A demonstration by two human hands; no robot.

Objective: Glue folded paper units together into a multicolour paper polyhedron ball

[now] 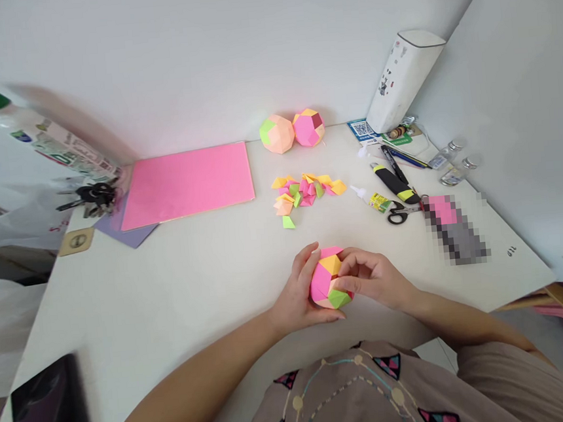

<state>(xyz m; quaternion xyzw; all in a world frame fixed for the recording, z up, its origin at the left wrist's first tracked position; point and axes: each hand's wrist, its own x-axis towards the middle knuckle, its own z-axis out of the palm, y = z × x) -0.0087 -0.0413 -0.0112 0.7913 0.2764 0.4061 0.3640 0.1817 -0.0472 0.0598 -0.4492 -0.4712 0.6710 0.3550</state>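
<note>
A folded paper ball point(322, 281) in pink, yellow, green and peach is held above the near part of the table. My left hand point(296, 295) wraps its left side, thumb below and fingers up along the edge. On the other side, my right hand point(373, 275) has bent fingers pinching at the ball's right face; part of that face is hidden behind them. Beyond the hands lies a loose pile of small folded paper pieces point(304, 189) in the same colours. Two finished-looking paper balls, one mostly peach point(279, 134) and one mostly pink point(308, 128), rest against the wall.
Pink paper sheets point(190, 183) lie back left, near keys point(95, 196) and a green-capped bottle point(66, 144). At right are a glue bottle point(376, 201), scissors point(398, 212), a box cutter point(395, 183), pens, small glass bottles point(458, 170) and a white container point(403, 82). A black object point(53, 415) sits front left.
</note>
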